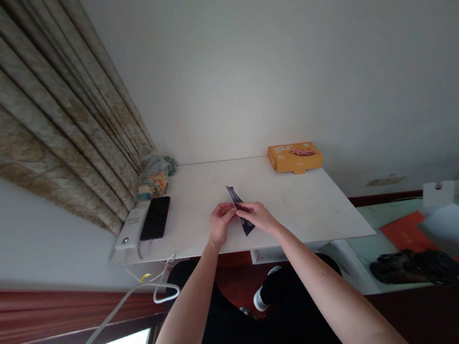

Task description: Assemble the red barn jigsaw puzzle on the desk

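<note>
Between my two hands, a little above the white table (197, 181), is a dark, narrow piece that looks like printed paper or card (247, 226), held tilted with its ends showing above and below the fingers. My left hand (221, 220) pinches it from the left. From the right, my right hand (258, 215) grips the same piece, thumb and fingers pressed together. The fingertips of both hands nearly meet at its middle, which they partly hide. Small light print shows on it, too small to read.
An orange box (296, 158) stands at the back right. On the left lie a black phone (155, 218), a white power strip (132, 227) and a clear plastic bag (155, 175). A white cable (116, 310) hangs off the left front. Dark shoes (414, 266) sit on the low right surface.
</note>
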Motion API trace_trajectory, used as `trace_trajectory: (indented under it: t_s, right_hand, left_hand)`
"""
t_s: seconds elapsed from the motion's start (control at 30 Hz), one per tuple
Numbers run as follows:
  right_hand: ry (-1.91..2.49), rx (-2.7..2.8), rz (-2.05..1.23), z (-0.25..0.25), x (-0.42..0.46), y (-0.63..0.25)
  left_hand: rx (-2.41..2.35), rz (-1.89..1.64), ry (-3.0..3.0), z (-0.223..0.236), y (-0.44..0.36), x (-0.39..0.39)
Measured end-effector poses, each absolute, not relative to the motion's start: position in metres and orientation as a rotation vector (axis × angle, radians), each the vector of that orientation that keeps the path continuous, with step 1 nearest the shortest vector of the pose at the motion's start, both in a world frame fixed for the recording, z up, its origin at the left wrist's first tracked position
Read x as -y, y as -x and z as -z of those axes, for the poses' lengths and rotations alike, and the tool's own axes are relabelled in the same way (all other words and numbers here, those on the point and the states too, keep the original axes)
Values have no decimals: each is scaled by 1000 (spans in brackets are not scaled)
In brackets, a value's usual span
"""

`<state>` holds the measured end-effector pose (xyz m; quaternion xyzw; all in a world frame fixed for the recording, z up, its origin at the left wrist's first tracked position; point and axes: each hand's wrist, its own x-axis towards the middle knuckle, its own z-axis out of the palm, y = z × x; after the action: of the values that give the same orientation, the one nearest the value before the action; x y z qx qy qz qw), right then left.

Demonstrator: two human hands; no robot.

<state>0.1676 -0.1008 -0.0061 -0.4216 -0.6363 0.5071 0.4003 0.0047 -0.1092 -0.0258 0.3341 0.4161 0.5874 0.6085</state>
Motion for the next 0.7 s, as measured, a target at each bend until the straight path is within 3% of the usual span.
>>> trace_trajectory:
  t_s: [0.5,0.7]
  right_hand:
    - [1064,1564,-1284,22,99,-169]
    - [1144,1590,-1075,24,106,-158]
  left_hand:
    - [-972,-1329,-814,27,-2,110]
    - [-1038,-1427,-901,32,-11,108]
